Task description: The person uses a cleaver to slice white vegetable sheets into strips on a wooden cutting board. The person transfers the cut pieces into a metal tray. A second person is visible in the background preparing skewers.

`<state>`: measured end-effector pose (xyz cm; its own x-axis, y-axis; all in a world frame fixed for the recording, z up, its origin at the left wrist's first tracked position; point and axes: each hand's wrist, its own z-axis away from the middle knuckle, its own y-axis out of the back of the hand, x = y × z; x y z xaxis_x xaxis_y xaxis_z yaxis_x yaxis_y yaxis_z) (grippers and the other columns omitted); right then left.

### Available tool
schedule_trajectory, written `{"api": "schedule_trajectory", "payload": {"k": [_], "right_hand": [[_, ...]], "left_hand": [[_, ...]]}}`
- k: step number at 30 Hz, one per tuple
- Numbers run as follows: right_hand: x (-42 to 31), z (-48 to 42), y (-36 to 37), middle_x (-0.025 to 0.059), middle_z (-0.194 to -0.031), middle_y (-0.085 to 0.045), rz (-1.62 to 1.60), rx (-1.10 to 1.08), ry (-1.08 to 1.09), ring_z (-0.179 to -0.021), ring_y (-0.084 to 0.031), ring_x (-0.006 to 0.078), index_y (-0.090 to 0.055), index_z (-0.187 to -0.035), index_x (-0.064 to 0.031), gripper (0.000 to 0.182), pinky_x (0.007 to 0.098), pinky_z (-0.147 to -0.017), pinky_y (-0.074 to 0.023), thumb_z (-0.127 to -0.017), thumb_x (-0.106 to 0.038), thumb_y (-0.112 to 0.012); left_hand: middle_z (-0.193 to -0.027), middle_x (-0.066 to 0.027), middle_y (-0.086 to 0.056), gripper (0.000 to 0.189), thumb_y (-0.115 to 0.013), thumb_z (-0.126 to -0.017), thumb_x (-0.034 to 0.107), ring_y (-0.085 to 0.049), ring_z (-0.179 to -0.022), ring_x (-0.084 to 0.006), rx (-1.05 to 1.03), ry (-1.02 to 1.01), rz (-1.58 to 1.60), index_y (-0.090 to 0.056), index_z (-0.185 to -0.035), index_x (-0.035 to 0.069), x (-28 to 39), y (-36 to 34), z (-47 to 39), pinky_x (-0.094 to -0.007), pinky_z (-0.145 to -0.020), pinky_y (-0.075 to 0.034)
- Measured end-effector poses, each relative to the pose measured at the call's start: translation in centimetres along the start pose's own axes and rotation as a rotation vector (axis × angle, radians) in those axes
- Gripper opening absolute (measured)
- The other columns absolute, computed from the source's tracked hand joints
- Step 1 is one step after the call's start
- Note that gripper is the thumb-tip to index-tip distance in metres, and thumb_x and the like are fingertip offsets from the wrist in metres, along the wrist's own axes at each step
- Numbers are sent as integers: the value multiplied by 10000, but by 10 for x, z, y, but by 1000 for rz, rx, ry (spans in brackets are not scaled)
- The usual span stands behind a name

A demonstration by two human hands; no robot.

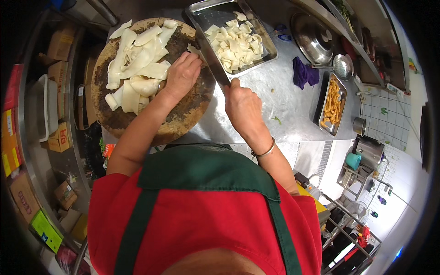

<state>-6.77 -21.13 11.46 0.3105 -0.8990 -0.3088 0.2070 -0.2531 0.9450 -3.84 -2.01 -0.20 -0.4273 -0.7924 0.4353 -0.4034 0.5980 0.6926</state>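
My right hand (243, 107) grips a cleaver (216, 65) by its handle. The blade is seen nearly edge-on, over the right side of a round wooden chopping block (187, 118). My left hand (184, 73) rests on the block with fingers curled, pressing a pale strip (194, 50) close beside the blade; most of that strip is hidden under the fingers. Left of this hand lies a loose heap of long, moist, whitish strips (139, 56), some curled or folded. Beyond the blade, a steel tray (271, 51) holds many small cut pale pieces (237, 46).
The steel table (261, 123) also bears a purple cloth (304, 74), a steel tray of orange-brown food strips (332, 101), a perforated ladle (342, 67) and a large steel lid (312, 37). A shelf with cardboard boxes (58, 137) stands at left. Green scraps (276, 120) lie near the table's front edge.
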Motion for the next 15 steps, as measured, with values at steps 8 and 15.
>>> {"api": "schedule_trajectory", "payload": {"k": [8,15], "right_hand": [[-10,-40,-24,287,-723,-653,-75,8,-11,-703,-663,474,-561,-888,53,245,534,-658,-537,-960,-180,-541],[25,-66,-19,271,-731,-663,-91,190,24,-676,-669,449,-582,-901,23,154,523,-624,-536,-901,-131,-572]], "left_hand": [[-955,-82,-601,199,-702,-688,-16,-593,-936,-297,-13,52,1,-611,-859,32,0,-2,2,-392,-761,-524],[-971,-88,-617,199,-738,-734,28,-596,-939,-297,30,108,30,-618,-893,30,3,-2,2,-392,-772,-515]]}}
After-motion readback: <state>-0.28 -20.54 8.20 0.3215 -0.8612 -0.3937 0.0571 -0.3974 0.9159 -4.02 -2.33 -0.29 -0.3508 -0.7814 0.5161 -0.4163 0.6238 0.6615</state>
